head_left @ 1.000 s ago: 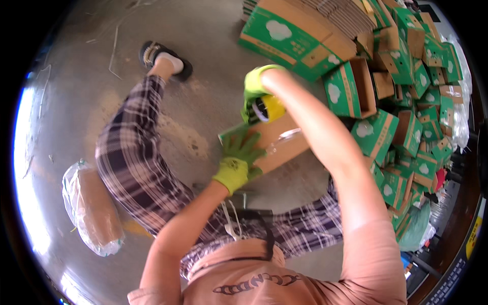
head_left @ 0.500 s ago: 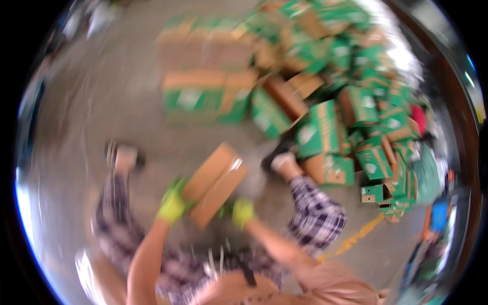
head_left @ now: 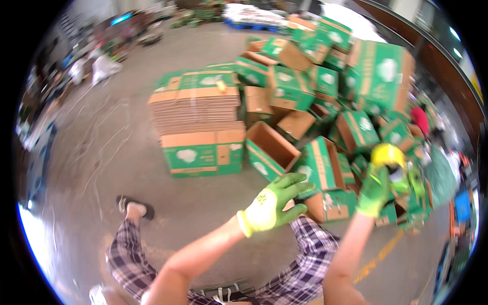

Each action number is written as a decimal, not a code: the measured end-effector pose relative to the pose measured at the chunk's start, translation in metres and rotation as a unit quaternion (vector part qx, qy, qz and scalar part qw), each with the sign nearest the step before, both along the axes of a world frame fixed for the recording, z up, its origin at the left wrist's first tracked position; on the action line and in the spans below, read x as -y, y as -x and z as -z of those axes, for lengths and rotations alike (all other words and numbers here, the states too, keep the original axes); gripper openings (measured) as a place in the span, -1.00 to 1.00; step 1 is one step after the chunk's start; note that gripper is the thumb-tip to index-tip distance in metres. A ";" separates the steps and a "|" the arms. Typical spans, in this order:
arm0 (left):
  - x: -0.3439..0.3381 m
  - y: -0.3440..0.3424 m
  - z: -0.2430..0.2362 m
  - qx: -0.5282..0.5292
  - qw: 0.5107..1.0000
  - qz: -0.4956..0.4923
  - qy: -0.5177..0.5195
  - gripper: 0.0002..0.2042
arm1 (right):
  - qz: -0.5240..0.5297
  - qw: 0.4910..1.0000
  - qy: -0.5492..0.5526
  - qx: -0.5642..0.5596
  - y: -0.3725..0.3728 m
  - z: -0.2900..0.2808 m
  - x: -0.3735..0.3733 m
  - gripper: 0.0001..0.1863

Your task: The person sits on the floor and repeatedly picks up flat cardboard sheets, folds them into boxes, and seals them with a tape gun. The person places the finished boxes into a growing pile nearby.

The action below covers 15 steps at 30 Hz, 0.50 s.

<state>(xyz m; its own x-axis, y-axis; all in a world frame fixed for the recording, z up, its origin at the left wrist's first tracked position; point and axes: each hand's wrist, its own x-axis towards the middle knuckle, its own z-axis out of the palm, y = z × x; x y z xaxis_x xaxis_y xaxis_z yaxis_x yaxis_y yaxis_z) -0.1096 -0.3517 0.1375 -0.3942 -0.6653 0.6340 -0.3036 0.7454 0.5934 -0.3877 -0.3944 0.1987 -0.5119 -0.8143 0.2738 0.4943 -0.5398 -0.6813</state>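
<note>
My left hand, in a yellow-green work glove, reaches out to the right with its fingers apart and nothing in them. Further right, my gloved right hand is raised and closed on what looks like a roll of yellow tape; motion blurs its details. Behind both hands lies a heap of green and brown cardboard boxes. Closest to my left fingers is a green carton with an open side. An empty open carton lies just left of that one.
A tall stack of flattened cartons stands ahead on the concrete floor. A big green carton shows at the heap's upper right. White sacks lie at far left. A yellow floor line runs at right. My legs are spread.
The brown carton between my hands has left them. Both hands have moved right, and my right hand now has the yellow roll. The view has tilted up, showing more of the far floor.
</note>
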 end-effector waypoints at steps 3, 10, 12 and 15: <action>0.058 -0.060 0.094 0.217 0.969 -0.109 -0.038 -0.39 | -0.118 0.983 0.143 0.018 0.035 0.044 -0.023 -0.63; 0.168 -0.229 0.193 0.434 0.735 -0.379 -0.358 -0.30 | -0.308 0.949 -0.026 0.057 0.030 0.194 -0.062 -0.49; 0.153 -0.230 0.211 0.374 0.764 -0.352 -0.390 -0.30 | -0.306 0.947 -0.052 0.087 0.024 0.189 -0.059 -0.48; 0.161 -0.244 0.213 0.322 0.813 -0.460 -0.151 -0.34 | -0.326 0.941 -0.062 0.066 0.023 0.186 -0.053 -0.50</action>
